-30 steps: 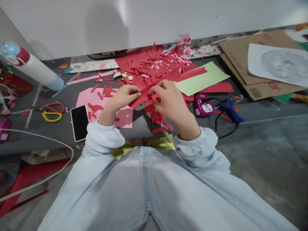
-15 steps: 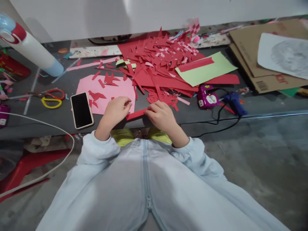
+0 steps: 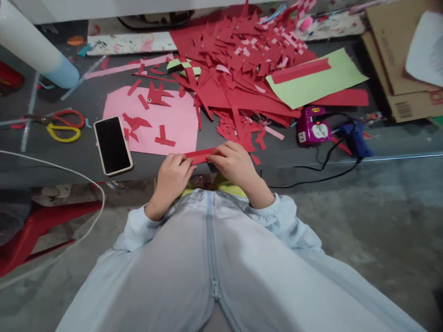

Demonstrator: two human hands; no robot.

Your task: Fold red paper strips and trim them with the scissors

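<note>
Both hands hold a narrow red paper strip (image 3: 200, 156) flat near the front edge of the dark table (image 3: 76, 161). My left hand (image 3: 173, 173) pinches its left end and my right hand (image 3: 233, 163) presses its right end. Just beyond lies a big heap of red paper scraps (image 3: 238, 78). A pink sheet (image 3: 173, 122) with a few red cut pieces lies to the left of the strip.
A black-screened phone (image 3: 112, 145) lies left of my hands, scissors with red and yellow handles (image 3: 64, 127) farther left. A purple device (image 3: 311, 129) and blue glue gun (image 3: 356, 138) with a black cord sit right. A green sheet (image 3: 321, 85), cardboard (image 3: 398, 60) and a white-blue bottle (image 3: 38, 50) lie beyond.
My hands drew the red strip out of the scrap heap toward me and lowered it to the table's front edge. The view tilted downward.
</note>
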